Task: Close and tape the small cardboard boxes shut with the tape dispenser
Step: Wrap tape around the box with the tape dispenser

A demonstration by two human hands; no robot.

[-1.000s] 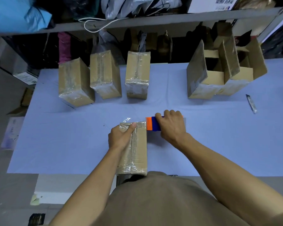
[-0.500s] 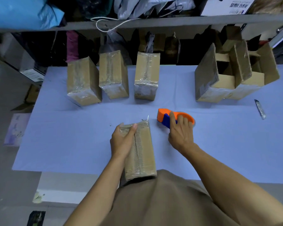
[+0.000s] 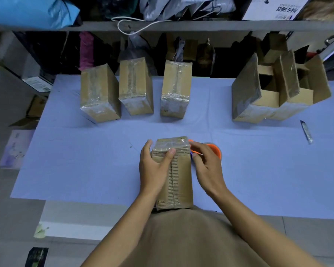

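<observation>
A small cardboard box [image 3: 179,176], closed and wrapped in clear tape along its top seam, lies lengthwise on the blue table [image 3: 81,162] near the front edge. My left hand [image 3: 152,170] grips its left side with the thumb laid across the top. My right hand [image 3: 206,168] rests against the box's right side, fingertips touching the far top corner. The orange and blue tape dispenser [image 3: 216,149] lies on the table just behind my right hand, mostly hidden by it.
Three taped boxes [image 3: 99,97] [image 3: 135,87] [image 3: 175,89] stand in a row at the back left. Open boxes [image 3: 247,97] [image 3: 297,105] with raised flaps stand at the back right. A box cutter [image 3: 306,132] lies at the right. A cluttered shelf [image 3: 201,26] hangs above the table's far edge.
My right hand set the tape dispenser down on the table, let go of it and came over to the box's right side. My left hand kept holding the box.
</observation>
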